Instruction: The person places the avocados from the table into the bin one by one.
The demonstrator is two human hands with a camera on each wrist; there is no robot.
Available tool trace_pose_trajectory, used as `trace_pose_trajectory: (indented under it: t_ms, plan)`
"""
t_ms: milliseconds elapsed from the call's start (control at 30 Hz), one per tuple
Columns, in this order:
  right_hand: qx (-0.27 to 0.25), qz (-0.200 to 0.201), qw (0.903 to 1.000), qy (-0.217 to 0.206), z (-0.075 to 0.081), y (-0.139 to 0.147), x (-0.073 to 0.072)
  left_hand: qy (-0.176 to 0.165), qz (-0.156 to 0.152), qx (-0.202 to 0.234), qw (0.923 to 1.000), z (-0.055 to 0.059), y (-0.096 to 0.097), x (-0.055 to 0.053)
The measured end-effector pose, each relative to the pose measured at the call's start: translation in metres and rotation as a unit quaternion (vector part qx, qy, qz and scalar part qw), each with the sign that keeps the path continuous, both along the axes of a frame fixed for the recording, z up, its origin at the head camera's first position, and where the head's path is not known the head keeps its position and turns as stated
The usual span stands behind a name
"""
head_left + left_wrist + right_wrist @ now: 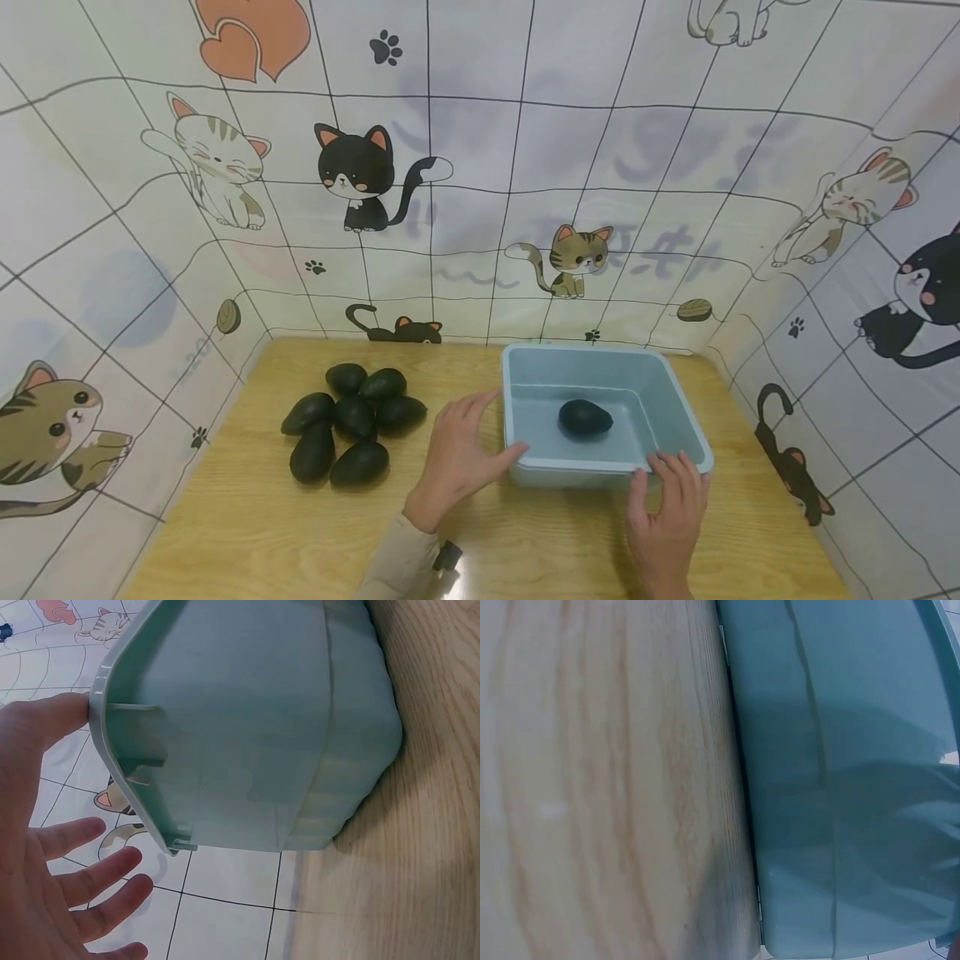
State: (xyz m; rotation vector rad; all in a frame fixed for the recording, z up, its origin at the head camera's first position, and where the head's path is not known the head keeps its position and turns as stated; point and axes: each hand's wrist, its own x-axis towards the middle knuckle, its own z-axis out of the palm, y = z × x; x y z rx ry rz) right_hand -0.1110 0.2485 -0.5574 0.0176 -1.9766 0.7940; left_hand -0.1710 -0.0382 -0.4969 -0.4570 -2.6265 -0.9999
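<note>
A light-blue plastic bin [607, 478] stands on the wooden table, with one dark green avocado [585, 418] lying inside. At its front left corner my left hand [462, 450] has the thumb touching the rim. The other fingers [105, 889] of that hand are spread apart, off the bin's wall in the left wrist view. My right hand [670, 517] holds the front rim near the right corner, fingertips over the edge and thumb in front. The right wrist view shows the bin's side [795, 787] but hardly any of that hand.
Several avocados [355, 417] lie clustered on the table [247, 533], left of my left hand. White sheeting [480, 200] printed with cats rises behind the table and on both sides. A small dark object [447, 557] shows beside my left sleeve.
</note>
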Motion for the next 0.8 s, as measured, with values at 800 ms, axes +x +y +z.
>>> trace_pose_trajectory:
  t_ms: [800]
  plan:
    - [0.001, -0.003, 0.9999, -0.011, -0.0041, 0.0027, -0.0003, -0.029, 0.012, 0.028, 0.9991, -0.0096, -0.0074, 0.0038]
